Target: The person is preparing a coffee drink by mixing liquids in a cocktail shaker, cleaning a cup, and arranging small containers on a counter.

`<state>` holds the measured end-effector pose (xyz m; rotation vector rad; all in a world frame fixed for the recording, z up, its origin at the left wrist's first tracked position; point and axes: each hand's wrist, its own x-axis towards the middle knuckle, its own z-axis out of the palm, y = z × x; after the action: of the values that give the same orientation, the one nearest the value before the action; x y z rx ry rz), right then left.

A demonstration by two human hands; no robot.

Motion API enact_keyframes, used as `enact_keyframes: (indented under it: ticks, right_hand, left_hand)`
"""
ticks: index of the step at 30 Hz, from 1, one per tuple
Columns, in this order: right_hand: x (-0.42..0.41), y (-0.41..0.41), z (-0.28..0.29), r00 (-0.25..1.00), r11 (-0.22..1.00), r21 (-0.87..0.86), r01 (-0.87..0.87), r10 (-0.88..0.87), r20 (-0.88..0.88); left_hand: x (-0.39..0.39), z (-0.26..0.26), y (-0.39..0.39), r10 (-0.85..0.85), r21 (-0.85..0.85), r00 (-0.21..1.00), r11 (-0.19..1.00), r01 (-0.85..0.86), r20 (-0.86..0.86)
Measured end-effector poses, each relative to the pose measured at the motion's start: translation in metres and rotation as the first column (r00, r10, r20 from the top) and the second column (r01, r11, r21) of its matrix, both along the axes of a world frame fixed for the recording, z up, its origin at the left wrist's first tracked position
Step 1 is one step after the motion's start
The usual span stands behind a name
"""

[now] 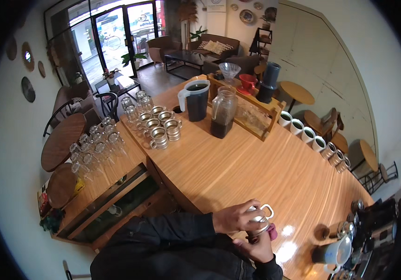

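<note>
A metal mug (260, 224) is between my two hands above the wooden counter's near edge, its handle pointing up and to the right. My left hand (237, 217) grips the mug's upper part from the left. Below it, my right hand (259, 246) is at the mug's lower end, with a dark pink cloth (273, 232) bunched beside the fingers. How far the cloth reaches into the mug is hidden. More metal mugs (159, 135) stand grouped on the counter's far left part.
A lidded plastic pitcher (197, 101) and a glass jug (222, 113) of dark liquid stand beyond, before a wooden dripper stand (270, 120). Glasses (99, 148) crowd the left side. White cups (307, 134) line the right edge; a pitcher (338, 250) sits at lower right.
</note>
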<state>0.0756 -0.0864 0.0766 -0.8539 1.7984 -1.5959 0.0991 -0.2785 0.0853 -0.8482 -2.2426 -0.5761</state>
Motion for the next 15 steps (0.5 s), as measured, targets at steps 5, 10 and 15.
enact_keyframes:
  ticks: [5, 10, 15]
  right_hand:
    - [-0.015, -0.015, -0.012, 0.857, 0.937, -0.209, 0.279, -0.145, 0.495]
    - [-0.023, -0.010, -0.034, 0.825, 0.828, -0.480, 0.291, 0.038, 0.564]
    - [-0.031, -0.016, -0.034, 0.993, 0.997, 0.052, 0.060, -0.054, -0.107]
  left_hand:
    - [-0.014, 0.015, -0.017, -0.044, -0.092, 0.973, 0.995, 0.023, -0.226]
    - [-0.001, 0.025, -0.003, -0.350, 0.868, 0.930, 0.490, 0.078, 0.113]
    - [-0.021, 0.005, 0.019, -0.473, 0.933, 0.835, -0.067, -0.354, 0.282]
